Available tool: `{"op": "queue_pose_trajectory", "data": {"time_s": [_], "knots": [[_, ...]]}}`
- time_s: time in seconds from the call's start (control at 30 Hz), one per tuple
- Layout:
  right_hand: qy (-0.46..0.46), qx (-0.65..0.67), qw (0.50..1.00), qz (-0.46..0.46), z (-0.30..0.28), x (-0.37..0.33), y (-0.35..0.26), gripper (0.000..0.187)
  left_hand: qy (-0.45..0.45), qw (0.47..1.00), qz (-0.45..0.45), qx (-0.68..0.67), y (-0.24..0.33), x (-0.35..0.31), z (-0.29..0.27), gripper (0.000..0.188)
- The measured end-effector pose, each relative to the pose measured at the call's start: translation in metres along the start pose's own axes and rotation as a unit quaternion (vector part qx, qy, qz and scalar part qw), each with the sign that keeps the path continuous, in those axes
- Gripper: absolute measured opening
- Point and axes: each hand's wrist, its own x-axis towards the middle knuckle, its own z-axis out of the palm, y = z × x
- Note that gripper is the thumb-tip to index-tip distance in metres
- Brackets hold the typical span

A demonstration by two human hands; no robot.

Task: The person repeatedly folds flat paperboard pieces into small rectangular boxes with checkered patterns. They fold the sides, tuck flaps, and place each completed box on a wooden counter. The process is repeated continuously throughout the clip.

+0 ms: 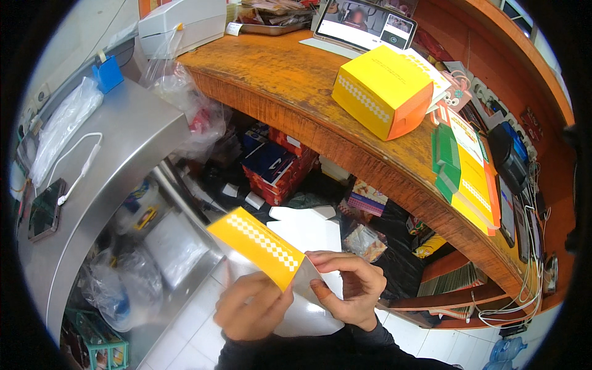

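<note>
Right now I have the carton [258, 246] between both hands, above the floor [188, 345], its yellow panel's long axis slanting from upper left down to lower right. That lower-right end points in between the hands. My right hand [353, 285] is pinching the side flap [302, 286] there, thumb opposite fingers, so the panel lies up and to its left. My left hand [254, 306] sits under the lower edge, touching; with its fingertips blurred, I can't tell how firmly it grips. Beyond, a yellow box [382, 86] stands on the tabletop [265, 68].
</note>
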Motion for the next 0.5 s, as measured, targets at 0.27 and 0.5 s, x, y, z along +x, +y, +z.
{"op": "queue_pose_trajectory", "data": {"time_s": [0.27,0.5], "knots": [[-0.014,-0.085,0.995,-0.047,0.004,0.001,0.004,0.029,0.048,0.995,-0.079,-0.030,0.003,-0.005,0.003,0.027],[0.017,-0.168,0.972,-0.164,0.011,0.002,0.013,0.025,0.086,0.980,-0.132,-0.120,-0.001,-0.010,0.004,0.024]]}}
